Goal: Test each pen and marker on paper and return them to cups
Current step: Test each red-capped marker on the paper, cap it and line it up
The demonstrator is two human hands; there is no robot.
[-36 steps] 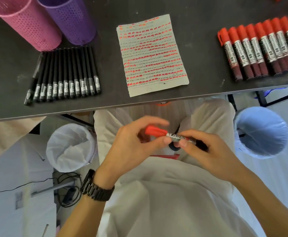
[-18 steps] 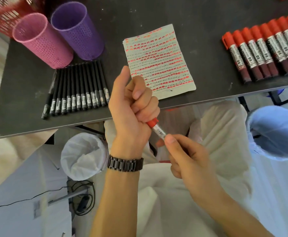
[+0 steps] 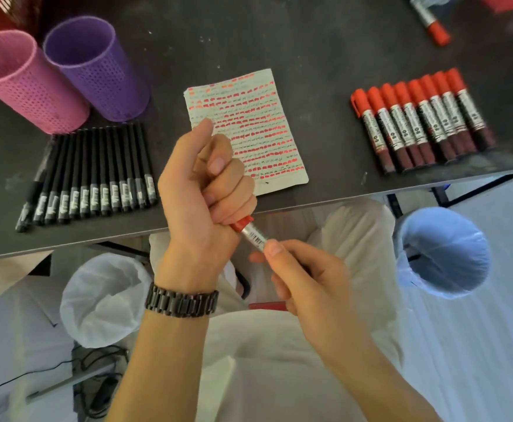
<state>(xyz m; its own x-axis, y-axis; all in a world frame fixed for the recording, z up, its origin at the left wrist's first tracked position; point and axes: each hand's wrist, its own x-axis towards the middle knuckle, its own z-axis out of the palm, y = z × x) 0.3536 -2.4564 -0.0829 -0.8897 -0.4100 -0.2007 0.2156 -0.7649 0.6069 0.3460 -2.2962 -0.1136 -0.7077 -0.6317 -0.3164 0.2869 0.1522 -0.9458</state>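
Now my left grip (image 3: pixel 202 190) is fisted round the red cap (image 3: pixel 242 224) and my right grip (image 3: pixel 307 278) pinches the marker (image 3: pixel 255 237) barrel, just off the bench (image 3: pixel 325 56) edge. I'd pull straight apart, tip kept off my clothes.

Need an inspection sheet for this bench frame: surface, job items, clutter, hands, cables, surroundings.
Surface: dark table, scuffed, with pale specks.
Job's things: paper covered in red and dark test strokes; black pens in a row in front of the pink cup and purple cup; red markers in a row at the right; held marker off the table, cap on.
Clutter: lone red marker near the far edge.
Hands: left hand grips the held marker's red cap; right hand pinches its barrel.
Cables: black cable on the floor, lower left.
Surroundings: white-lined bin and blue-lined bin below the table edge.
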